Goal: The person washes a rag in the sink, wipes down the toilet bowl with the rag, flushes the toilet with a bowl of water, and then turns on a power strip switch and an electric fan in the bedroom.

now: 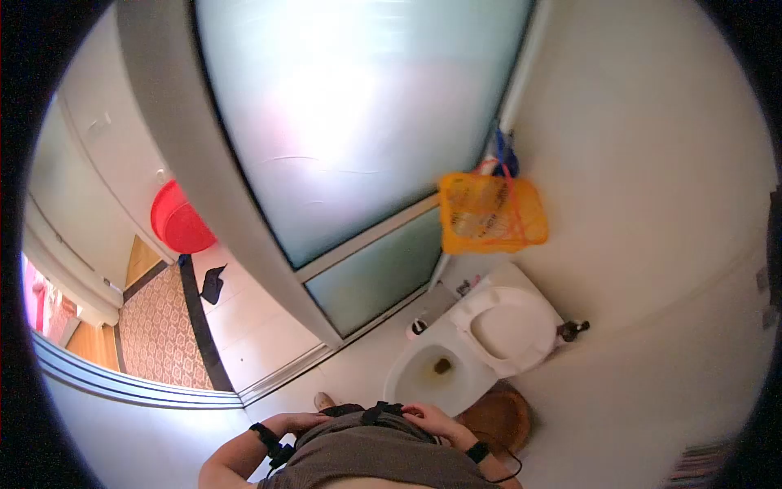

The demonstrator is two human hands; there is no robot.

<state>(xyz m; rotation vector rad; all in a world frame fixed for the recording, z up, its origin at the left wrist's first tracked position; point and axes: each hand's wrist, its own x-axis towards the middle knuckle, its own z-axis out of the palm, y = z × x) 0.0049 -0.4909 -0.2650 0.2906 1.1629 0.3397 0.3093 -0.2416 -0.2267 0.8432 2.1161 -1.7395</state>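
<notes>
My left hand (308, 420) is at the left side of my waist, touching dark trousers (346, 410); its fingertips are hidden by cloth. On the other side, my right hand (429, 419) has its fingers bent over the trousers' waist. A brown-grey shirt (371, 456) covers my front. Both wrists wear black bands, with a thin cable near each. Just ahead stands a white toilet bowl (419, 383) with something dark at its bottom. Its white lid (515, 330) is raised.
An orange basket (493, 213) hangs above the toilet. Beside the bowl is a brown round basin (501, 416). Left of a frosted glass door (350, 122) are a red basin (181, 218), a black cloth (213, 285) and a patterned mat (161, 330). A sill (281, 375) crosses the floor.
</notes>
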